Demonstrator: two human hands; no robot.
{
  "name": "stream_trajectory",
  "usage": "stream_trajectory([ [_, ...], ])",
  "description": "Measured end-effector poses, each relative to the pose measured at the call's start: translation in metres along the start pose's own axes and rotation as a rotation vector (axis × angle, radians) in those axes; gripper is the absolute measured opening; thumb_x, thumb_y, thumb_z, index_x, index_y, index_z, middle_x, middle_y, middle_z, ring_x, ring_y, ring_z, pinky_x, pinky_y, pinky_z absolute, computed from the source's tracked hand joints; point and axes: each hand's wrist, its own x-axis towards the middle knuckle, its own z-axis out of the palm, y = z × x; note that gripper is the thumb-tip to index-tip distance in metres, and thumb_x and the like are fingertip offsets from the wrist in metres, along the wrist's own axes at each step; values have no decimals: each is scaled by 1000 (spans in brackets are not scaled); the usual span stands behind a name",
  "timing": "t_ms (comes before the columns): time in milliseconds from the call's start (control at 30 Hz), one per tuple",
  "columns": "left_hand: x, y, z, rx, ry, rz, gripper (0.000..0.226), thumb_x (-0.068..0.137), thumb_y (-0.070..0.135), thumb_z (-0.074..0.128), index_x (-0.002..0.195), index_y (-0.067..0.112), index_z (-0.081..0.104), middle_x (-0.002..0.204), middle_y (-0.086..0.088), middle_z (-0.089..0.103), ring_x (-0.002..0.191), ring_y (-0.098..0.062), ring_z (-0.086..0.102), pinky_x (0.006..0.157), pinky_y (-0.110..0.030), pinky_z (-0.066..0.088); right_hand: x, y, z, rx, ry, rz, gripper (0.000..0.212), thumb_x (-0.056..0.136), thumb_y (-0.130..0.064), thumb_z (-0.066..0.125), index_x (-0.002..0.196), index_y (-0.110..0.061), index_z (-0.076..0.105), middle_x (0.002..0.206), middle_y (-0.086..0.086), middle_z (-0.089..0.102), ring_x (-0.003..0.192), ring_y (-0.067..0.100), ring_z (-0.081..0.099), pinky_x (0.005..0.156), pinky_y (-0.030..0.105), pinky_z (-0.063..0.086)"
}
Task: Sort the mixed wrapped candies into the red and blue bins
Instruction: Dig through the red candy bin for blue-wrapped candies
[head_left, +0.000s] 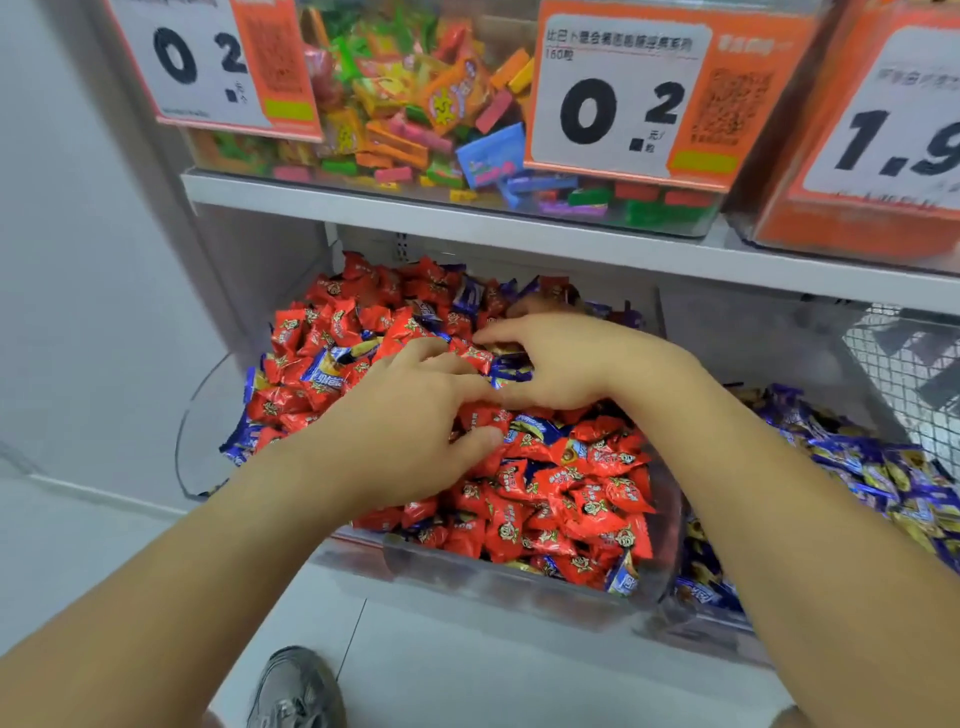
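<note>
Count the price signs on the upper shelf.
3: a price sign reading 0.2 at upper left, another sign reading 0.2 in the middle, and a cut-off sign at far right. More may lie outside the frame.

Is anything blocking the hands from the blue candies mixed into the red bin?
Nothing visible does. The left hand and right hand rest right on the open pile, with blue candies lying exposed on top among the red candies.

bright even light, soft focus, edges perhaps slightly warped.
</note>
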Motion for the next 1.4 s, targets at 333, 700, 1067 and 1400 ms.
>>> stream_trajectory([
  [333, 8, 0, 1, -133, 276, 5, 30, 92, 51, 51, 99, 29, 70, 103, 12, 62, 110, -10, 46, 98, -35, 41, -10, 10, -4, 142, 92, 28, 26, 97, -26, 61, 122, -32, 64, 116, -5, 58, 104, 18, 57, 90, 34, 48],
  [700, 49, 19, 15, -151, 216, 17, 30, 98, 31, 52, 122, 15, 60, 112, -1, 63, 106, -15, 55, 92, -31, 46, -23, 32, -21, 355, 251, 239, 20, 93, -17, 47, 89, -26, 64, 79, -2, 68, 68, 25, 61, 60, 36, 48],
  [1067, 60, 14, 11, 38, 54, -78, 67, 85, 50, 68, 137, 17, 41, 112, -3, 63, 109, -25, 57, 95, -39, 44, -31, 32, -19, 60, -54, 121, 22, 83, -49, 73, 99, -35, 75, 92, -19, 67, 83, 4, 60, 79, 26, 50],
  [1400, 49, 7, -1, -359, 242, -118, 41, 80, 19, 75, 118, 28, 64, 81, 15, 62, 71, 3, 59, 69, -17, 48, -28, 36, -21, 117, 185, 183, 24, 89, -57, 62, 93, -33, 67, 97, -10, 68, 88, 15, 65, 78, 31, 51],
])
